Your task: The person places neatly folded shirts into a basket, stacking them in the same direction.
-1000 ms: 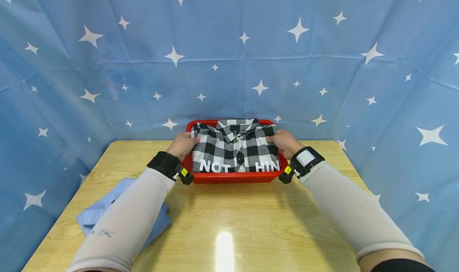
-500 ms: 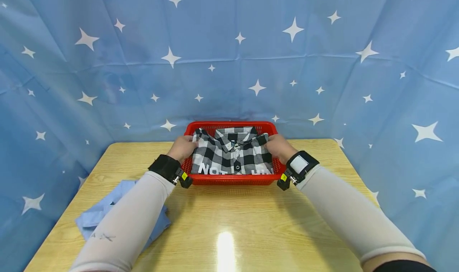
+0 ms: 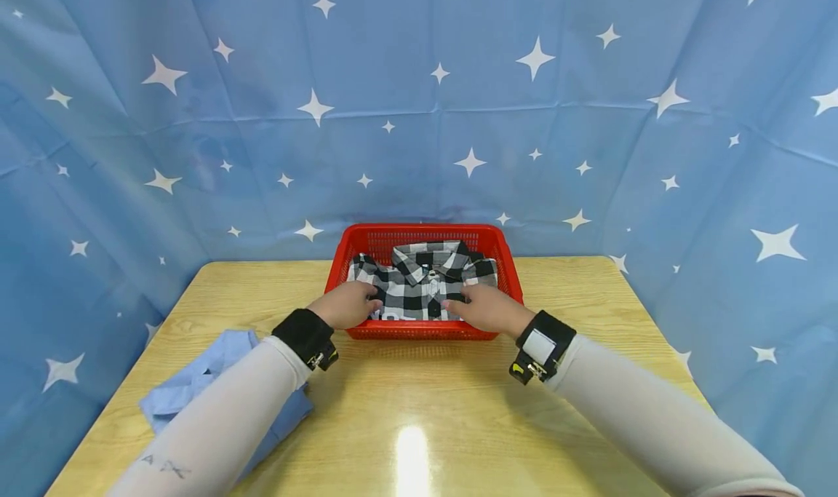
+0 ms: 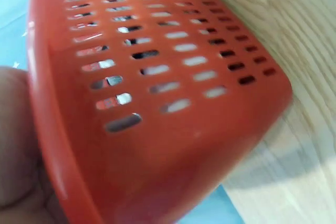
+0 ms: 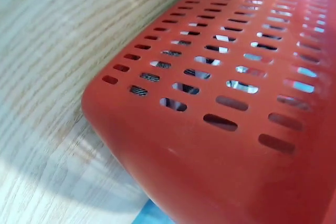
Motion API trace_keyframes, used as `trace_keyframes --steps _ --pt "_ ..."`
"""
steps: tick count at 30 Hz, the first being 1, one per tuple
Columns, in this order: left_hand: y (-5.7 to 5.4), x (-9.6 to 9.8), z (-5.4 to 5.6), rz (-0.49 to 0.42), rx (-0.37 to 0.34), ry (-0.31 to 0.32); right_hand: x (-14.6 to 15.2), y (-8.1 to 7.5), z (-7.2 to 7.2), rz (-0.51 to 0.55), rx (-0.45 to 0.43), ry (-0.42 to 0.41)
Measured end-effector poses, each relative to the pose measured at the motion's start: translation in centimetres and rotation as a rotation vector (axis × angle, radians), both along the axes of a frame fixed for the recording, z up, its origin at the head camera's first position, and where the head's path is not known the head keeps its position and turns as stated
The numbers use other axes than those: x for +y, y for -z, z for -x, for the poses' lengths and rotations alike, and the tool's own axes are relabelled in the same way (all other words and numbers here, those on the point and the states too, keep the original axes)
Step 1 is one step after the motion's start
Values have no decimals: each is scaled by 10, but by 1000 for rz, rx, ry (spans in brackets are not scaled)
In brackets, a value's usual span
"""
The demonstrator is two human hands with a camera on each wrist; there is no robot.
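A black-and-white checked shirt (image 3: 402, 293), folded with its collar toward the back, lies inside the red plastic basket (image 3: 422, 331) in the head view. My left hand (image 3: 345, 304) reaches over the basket's front left corner, thumb and finger apart at the shirt's edge. From the front right, my right hand (image 3: 489, 308) reaches in over the rim, its fingertips at the front of the shirt. White lettering on the shirt is mostly hidden by the hands and rim. In both wrist views, the slotted basket wall (image 4: 168, 145) fills most of the picture; part of the left hand (image 4: 16, 145) shows beside it.
A folded light blue garment (image 3: 219, 366) lies on the wooden table (image 3: 419, 395) at the left, partly under my left forearm. Behind the table hangs a blue curtain (image 3: 419, 155) with white stars, close to the basket's back.
The shirt has gone down deeper into the basket. Both hands have let go of its shoulders and come toward the front rim, the right one also moving inward.
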State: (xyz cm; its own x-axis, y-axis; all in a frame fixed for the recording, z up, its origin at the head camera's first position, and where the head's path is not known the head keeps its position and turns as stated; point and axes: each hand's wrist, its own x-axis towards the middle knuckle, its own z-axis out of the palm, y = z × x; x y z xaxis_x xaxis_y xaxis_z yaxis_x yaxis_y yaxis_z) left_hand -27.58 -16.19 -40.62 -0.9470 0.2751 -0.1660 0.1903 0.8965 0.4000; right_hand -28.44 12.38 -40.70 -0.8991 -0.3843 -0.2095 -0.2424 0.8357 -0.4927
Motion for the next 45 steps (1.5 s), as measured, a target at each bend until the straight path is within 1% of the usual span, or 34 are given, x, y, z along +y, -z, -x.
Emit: trace_keyframes --steps 3,6,8,12,15,17,22,27,30,32,34,35,37,40,41,42,45 --pt "1 3 3 43 -44 28 -1 8 -1 -84 -45 -11" --pt "1 5 11 95 -100 41 -1 12 2 -139 -75 -18" --pt "1 6 16 145 -144 59 0 11 6 -164 -90 -25" --pt "0 9 24 236 -228 102 0 8 12 -208 -151 -52" --pt "-1 11 28 269 -285 118 0 6 16 -213 -216 -52" --pt "-3 13 30 289 -302 128 0 5 19 -206 -239 -40" --pt "-5 16 30 322 -290 132 1 6 25 -211 -243 -14" --pt "-2 16 29 305 -276 118 1 10 26 -215 -224 -6" --pt "-2 15 28 294 -278 122 0 11 25 -209 -201 -5" --pt "-3 15 27 285 -251 113 1 12 25 -194 -161 -8" --pt "-3 15 24 250 -210 77 2 13 22 -164 -103 -15" --pt "-3 13 22 218 -169 56 3 15 20 -146 -61 -23" --pt "-3 9 15 143 -55 7 6 17 14 -110 19 -48" --pt "-8 -6 -2 1 122 -53 10 20 4 -77 138 -92" --pt "-11 -14 -9 -48 180 -67 12 21 1 -73 165 -117" --pt "-13 -23 -16 -79 221 -90 13 22 -2 -78 184 -142" --pt "-13 -54 -41 -127 272 -163 16 23 -7 -100 231 -207"
